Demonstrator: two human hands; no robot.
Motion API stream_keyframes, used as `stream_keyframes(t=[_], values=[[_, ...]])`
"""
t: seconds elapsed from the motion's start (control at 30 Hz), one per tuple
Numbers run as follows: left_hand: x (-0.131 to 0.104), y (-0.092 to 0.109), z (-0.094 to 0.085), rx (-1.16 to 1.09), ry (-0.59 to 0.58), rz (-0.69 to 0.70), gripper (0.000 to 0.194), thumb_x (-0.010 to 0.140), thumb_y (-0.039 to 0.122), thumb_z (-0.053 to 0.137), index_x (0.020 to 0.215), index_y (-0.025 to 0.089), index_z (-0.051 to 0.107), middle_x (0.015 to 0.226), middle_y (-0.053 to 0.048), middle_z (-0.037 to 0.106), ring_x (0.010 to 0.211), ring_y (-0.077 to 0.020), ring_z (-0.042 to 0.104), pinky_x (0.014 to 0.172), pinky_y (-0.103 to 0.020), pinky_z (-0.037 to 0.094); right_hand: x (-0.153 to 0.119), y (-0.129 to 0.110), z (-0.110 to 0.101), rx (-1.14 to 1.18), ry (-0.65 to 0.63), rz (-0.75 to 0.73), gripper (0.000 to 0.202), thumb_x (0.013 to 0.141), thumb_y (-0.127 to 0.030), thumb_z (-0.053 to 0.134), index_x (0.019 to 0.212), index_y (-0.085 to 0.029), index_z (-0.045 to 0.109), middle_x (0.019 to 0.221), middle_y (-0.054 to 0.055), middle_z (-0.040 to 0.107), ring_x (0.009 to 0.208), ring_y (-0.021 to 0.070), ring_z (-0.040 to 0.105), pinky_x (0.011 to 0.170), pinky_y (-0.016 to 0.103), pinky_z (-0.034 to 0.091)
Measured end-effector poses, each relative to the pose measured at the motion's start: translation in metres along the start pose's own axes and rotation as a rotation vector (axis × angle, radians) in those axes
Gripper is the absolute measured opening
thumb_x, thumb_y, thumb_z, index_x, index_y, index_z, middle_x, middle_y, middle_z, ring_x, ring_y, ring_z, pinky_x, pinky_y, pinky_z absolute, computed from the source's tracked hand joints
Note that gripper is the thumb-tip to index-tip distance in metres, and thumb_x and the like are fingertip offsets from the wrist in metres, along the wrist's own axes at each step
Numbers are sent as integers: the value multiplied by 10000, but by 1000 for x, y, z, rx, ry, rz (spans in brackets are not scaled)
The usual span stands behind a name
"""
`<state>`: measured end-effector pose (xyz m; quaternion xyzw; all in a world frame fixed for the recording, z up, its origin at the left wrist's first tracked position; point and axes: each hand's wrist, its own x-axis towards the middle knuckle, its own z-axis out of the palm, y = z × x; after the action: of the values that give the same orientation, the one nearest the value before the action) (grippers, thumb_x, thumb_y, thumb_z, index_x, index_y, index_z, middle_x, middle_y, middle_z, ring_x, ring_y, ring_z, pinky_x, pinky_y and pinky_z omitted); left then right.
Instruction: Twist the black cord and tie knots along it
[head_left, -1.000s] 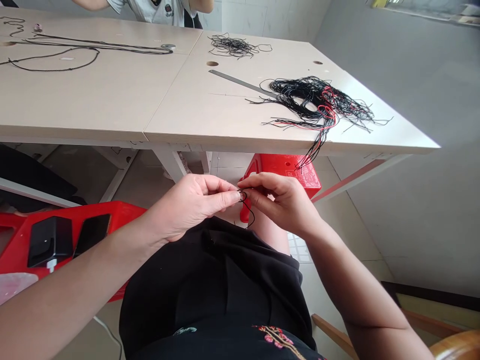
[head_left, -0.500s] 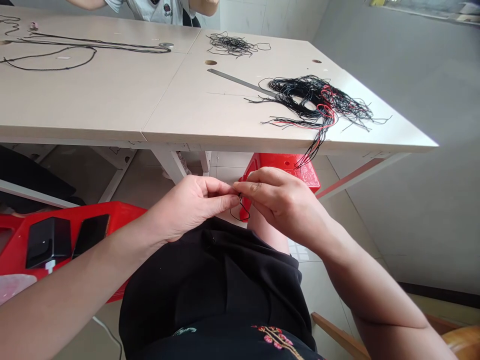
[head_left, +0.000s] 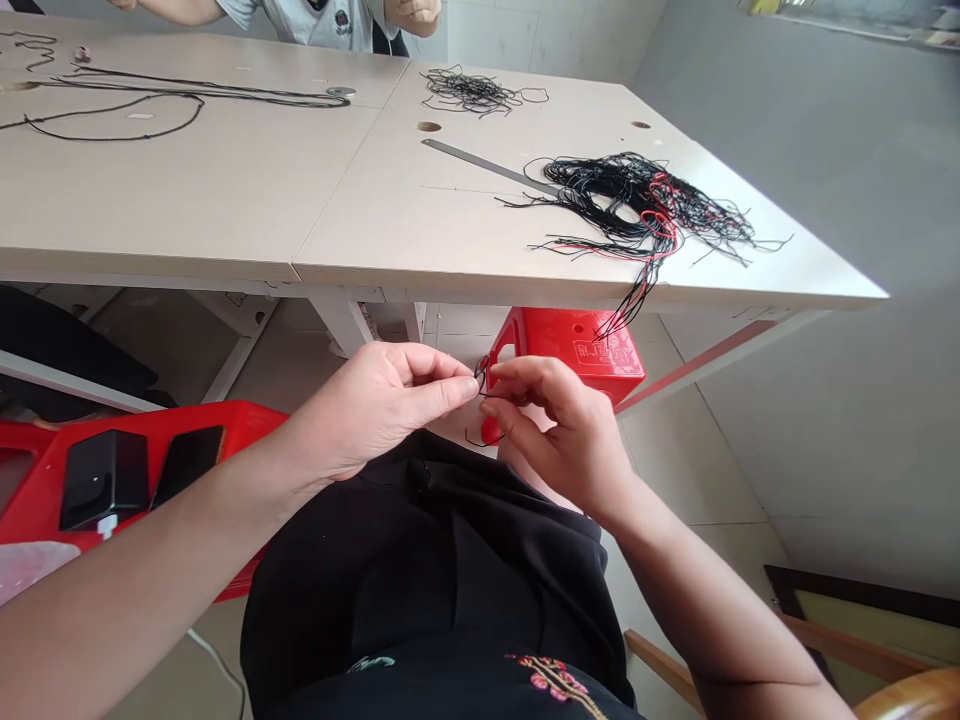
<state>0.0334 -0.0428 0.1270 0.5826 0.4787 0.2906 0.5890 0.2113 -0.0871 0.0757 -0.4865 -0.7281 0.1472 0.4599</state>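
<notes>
Above my lap, my left hand [head_left: 397,405] pinches a thin black cord [head_left: 481,378] between thumb and fingertips. A small loop of the cord stands up at the fingertips, and a loose end curves below. Close beside it, my right hand [head_left: 570,430] has its thumb and forefinger on the same cord, the other fingers curled. Whether the cord is knotted there is too small to tell. On the table beyond lies a large bundle of black cords [head_left: 600,215] with a few red strands, some ends hanging over the front edge.
A metal ruler [head_left: 480,162] lies partly under the bundle on the table [head_left: 360,220]. Farther back are a tangle of black cords [head_left: 472,92] and long cords [head_left: 225,88]. Red stools [head_left: 581,345] [head_left: 255,415] stand below; one bears two dark devices. Another person [head_left: 330,25] sits opposite.
My right hand has turned and drawn back from over the left fingertips, its thumb now showing. A loop of cord has come into sight between the hands. The view has shifted slightly.
</notes>
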Motion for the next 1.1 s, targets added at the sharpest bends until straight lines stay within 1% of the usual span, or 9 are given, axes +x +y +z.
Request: stream_keyframes(t=[0.07, 0.13, 0.27, 0.4, 0.57, 0.67, 0.9, 1.1], values=[[0, 0, -2, 58, 21, 15, 148, 709, 318, 769, 738, 174, 753, 672, -2, 702, 629, -112, 594, 612, -212, 471, 4, 1, -6, -27, -16, -78, 73, 920, -193, 593, 971, -223, 637, 867, 24, 730, 752, 140, 685, 630, 267, 518], [0, 0, -4, 121, 32, 21, 170, 726, 345, 756, 753, 178, 751, 674, -1, 691, 634, -114, 584, 610, -210, 463, 8, 2, -13, -36, -29, -139, 91, 921, -156, 585, 942, -214, 652, 873, 29, 725, 758, 134, 670, 623, 253, 512], [0, 4, -5, 241, 44, 51, 203, 761, 394, 726, 776, 193, 751, 686, 6, 680, 636, -108, 560, 593, -194, 444, 12, 0, -22, -10, -31, -157, 94, 915, -133, 593, 947, -202, 647, 860, 23, 707, 751, 122, 652, 655, 239, 524], [-1, 10, -6, 308, 76, 78, 194, 778, 382, 707, 761, 193, 749, 655, 8, 655, 614, -103, 534, 552, -178, 420, 13, -3, -29, -51, -18, -154, 98, 907, -124, 603, 950, -188, 663, 879, 32, 717, 771, 123, 660, 682, 237, 528], [-2, 10, -11, 269, 90, 96, 209, 760, 397, 726, 788, 191, 748, 655, -3, 651, 605, -113, 543, 527, -187, 420, 13, -3, -38, -155, -43, -104, 112, 896, -123, 599, 909, -197, 682, 793, 24, 688, 694, 129, 638, 602, 236, 503], [-2, 10, -13, 241, 89, 100, 208, 753, 391, 733, 773, 184, 741, 657, -9, 650, 595, -113, 545, 524, -195, 423, 11, -2, -40, -187, -52, -87, 88, 888, -133, 611, 877, -191, 677, 758, 23, 666, 661, 128, 620, 556, 230, 474], [-2, 19, -9, 201, 109, 113, 155, 719, 319, 744, 681, 171, 725, 585, 1, 623, 527, -92, 516, 511, -195, 426, 11, -6, -39, -149, -58, -62, 80, 866, -142, 634, 805, -193, 643, 686, -7, 617, 575, 103, 537, 512, 226, 409], [-3, 21, -8, 158, 99, 118, 112, 715, 272, 741, 671, 171, 719, 580, 17, 614, 511, -72, 501, 520, -184, 431, 9, -7, -38, -119, -79, -44, 90, 874, -144, 626, 795, -187, 632, 693, -8, 615, 578, 94, 505, 527, 224, 394]])
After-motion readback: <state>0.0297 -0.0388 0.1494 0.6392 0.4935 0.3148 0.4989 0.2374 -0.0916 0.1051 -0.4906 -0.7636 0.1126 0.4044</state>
